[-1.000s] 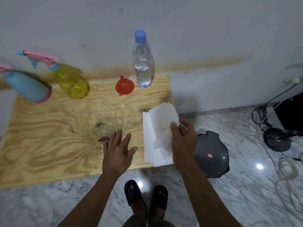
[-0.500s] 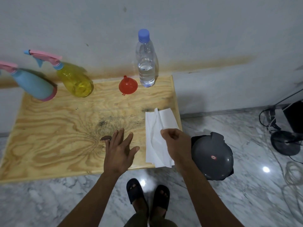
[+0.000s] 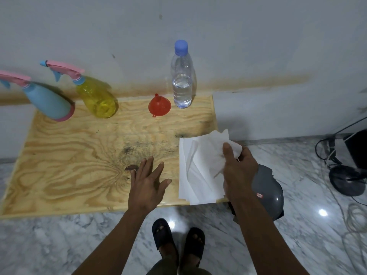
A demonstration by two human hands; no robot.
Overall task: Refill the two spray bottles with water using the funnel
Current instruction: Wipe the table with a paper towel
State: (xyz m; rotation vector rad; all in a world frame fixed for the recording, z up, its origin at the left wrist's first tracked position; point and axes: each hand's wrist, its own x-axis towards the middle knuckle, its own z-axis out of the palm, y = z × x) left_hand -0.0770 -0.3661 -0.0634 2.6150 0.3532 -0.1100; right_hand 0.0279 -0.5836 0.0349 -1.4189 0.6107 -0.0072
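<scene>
Right hand (image 3: 237,167) pinches paper towels (image 3: 198,171) on plywood table (image 3: 79,165); left hand (image 3: 147,185) spread flat.

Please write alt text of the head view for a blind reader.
The right hand grips white tissue paper on a wooden table; the left hand rests open beside it. At the back stand two spray bottles, a red funnel and a capped water bottle.

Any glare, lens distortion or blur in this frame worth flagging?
Head view: glare spots on the marble floor, one near the feet; wide-angle bending makes the blue spray bottle and yellow spray bottle lean outward; the hands and white tissues look reasonably sharp; soft shadows.
</scene>
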